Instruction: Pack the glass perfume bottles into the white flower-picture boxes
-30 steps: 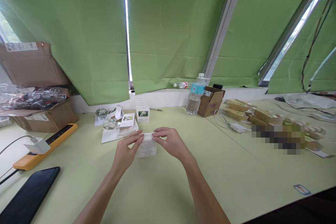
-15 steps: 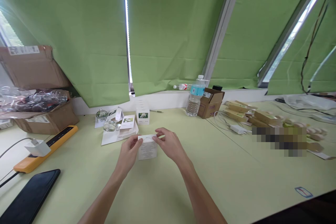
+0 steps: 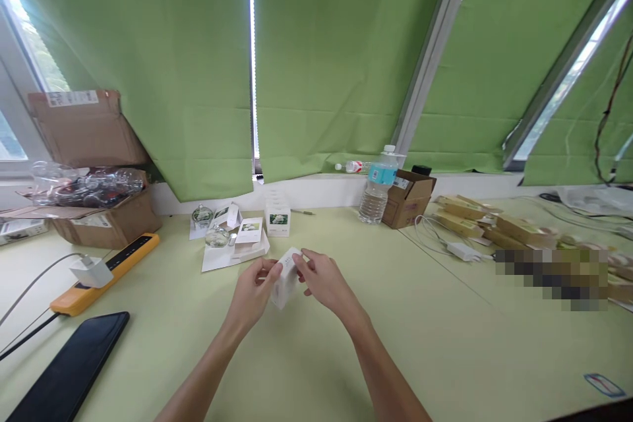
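Note:
A small white printed box [image 3: 285,287] is between my two hands, tilted and turned so one edge points toward me. My left hand [image 3: 257,290] grips its left side, thumb near the top edge. My right hand [image 3: 320,280] pinches the upper right side with thumb and fingers. Beyond my hands a row of white boxes [image 3: 277,219] with a flower picture stands against the wall ledge. Left of that row lie an opened white box [image 3: 250,232], a round glass bottle [image 3: 216,237] and a second glass bottle [image 3: 202,215] on white card.
A dark phone [image 3: 69,366] and an orange power strip [image 3: 111,270] lie at the left, near a cardboard box [image 3: 111,217]. A water bottle [image 3: 378,188] and a small brown carton [image 3: 409,201] stand at the back. Flat yellowish boxes [image 3: 519,227] are heaped at the right.
The white box has been turned in my hands, from its printed face toward me to an angled, tilted pose. The view has shifted slightly left.

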A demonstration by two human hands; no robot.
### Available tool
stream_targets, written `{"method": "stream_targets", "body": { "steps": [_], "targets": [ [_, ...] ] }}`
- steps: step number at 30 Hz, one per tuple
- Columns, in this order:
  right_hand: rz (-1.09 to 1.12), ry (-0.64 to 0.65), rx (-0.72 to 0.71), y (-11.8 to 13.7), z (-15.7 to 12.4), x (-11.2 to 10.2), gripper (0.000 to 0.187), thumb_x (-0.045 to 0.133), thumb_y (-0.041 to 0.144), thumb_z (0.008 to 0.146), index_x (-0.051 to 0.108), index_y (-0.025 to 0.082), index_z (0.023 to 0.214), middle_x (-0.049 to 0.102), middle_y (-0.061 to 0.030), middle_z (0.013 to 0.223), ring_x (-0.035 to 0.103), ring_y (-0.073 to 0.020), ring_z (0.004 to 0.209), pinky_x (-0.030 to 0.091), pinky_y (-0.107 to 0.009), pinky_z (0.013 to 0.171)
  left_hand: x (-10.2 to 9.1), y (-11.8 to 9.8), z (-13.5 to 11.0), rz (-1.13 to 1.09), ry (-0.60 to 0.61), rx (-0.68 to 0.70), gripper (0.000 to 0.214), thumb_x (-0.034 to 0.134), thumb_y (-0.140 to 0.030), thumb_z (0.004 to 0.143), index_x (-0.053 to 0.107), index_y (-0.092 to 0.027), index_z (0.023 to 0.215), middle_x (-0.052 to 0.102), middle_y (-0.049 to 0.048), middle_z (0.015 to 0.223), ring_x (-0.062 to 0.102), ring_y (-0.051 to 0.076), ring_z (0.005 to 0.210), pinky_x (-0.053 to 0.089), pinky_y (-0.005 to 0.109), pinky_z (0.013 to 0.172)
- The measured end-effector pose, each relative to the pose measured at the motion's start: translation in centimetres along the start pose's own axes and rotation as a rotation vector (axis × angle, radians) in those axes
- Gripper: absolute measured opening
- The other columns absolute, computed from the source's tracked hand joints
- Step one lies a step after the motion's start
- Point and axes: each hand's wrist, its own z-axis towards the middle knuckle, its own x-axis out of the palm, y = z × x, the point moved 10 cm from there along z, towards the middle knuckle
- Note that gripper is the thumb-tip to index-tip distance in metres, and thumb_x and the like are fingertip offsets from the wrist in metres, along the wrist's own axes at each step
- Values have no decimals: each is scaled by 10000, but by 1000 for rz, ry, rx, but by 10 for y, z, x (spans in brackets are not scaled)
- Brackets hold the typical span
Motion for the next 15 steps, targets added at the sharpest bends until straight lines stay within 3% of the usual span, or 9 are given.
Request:
{"method": "stream_targets", "body": {
  "steps": [4,7,10,15],
  "targets": [
    [2,163,-51,9,-8,14,390,489,542,835,621,190,936,642,-30,785,560,-148,647,422,-223,500,6,3,1,10,62,31,301,513,-448,851,646,-178,844,656,80,1039,630,212,892,519,324,748],
    [-40,224,-105,13,-13,19,374,612,466,767,585,223,1051,648,-14,882,572,-154,703,426,-231,566,-2,13,2,26,-12,-3,340,615,-416,783,593,-205,1049,594,97,1181,631,222,934,524,342,762],
    [-152,183,-134,13,-13,16,363,641,364,745,567,222,1072,644,-25,941,581,-171,779,411,-233,616,-10,22,3,73,-74,-50,578,675,-390,731,479,-226,1250,536,120,1284,601,244,1034,508,372,824],
    [-380,14,-143,13,-7,3,229,574,267,801,581,215,1024,641,-47,933,583,-187,839,360,-236,642,4,16,1,123,85,-20,396,598,-379,789,587,-218,1151,622,91,1192,591,242,1060,469,369,891]
  ]
}}
